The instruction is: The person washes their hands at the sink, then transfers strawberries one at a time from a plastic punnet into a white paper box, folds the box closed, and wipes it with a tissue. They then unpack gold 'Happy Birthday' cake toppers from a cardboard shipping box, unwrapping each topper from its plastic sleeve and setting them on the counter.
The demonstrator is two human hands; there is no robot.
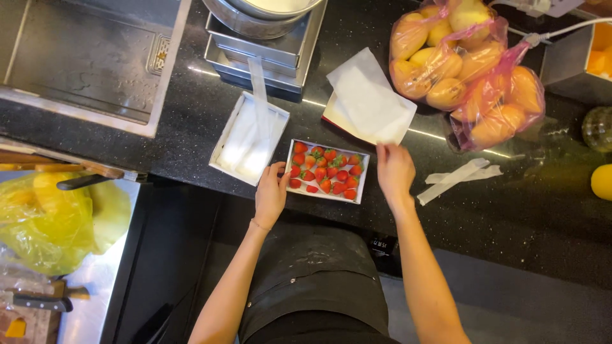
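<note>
A white box of red strawberries [326, 170] lies on the black counter near its front edge. My left hand [271, 193] rests against the box's left side, thumb on its rim. My right hand [394, 169] is just right of the box, its fingertips on the lower corner of a white paper sheet [370, 99] that covers another box with a red edge. To the left of the strawberries lies an empty white box lid [248, 137] with a paper strip across it.
Pink bags of yellow-orange fruit [468, 67] sit at the back right. A torn white strip [456, 178] lies right of my hand. Stacked metal trays [268, 54] and a sink [83, 64] are behind. A yellow bag [51, 216] and knives lie at the left.
</note>
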